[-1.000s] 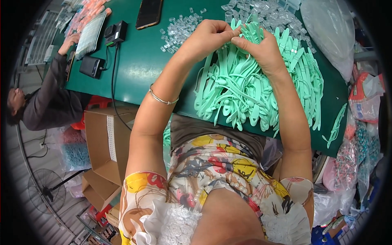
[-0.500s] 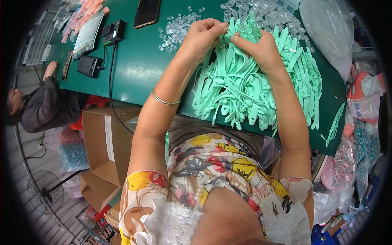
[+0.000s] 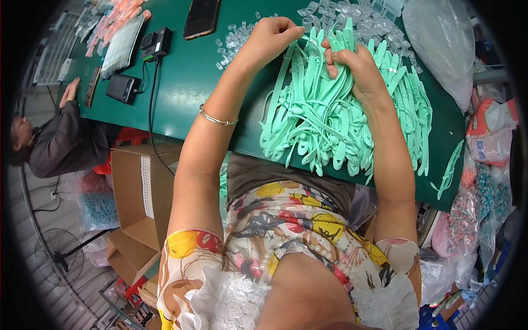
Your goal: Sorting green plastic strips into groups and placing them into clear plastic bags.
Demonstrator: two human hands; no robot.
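Open green tabletop (image 3: 184, 93) between black cable (image 3: 152, 104) and left forearm (image 3: 226, 93), mint strap pile (image 3: 313, 115) blocking the right, clear clips (image 3: 379, 25) behind it

Illumination: even, moderately bright, apparently from overhead; lamp out of view. Soft pale glare on the bare green bench (image 3: 190, 102). Small sharp highlights on the clear plastic clips (image 3: 379, 25); milky sheen on the plastic bag (image 3: 443, 52); glint on the bangle (image 3: 217, 119). Shadows soft, deepest among the mint-green straps (image 3: 313, 124) and over the lap below the bench edge. Strap detail crisp at centre. Fisheye: black vignette at the corners, wall lines bowed at left; floor fan (image 3: 59, 257) faint, soft.
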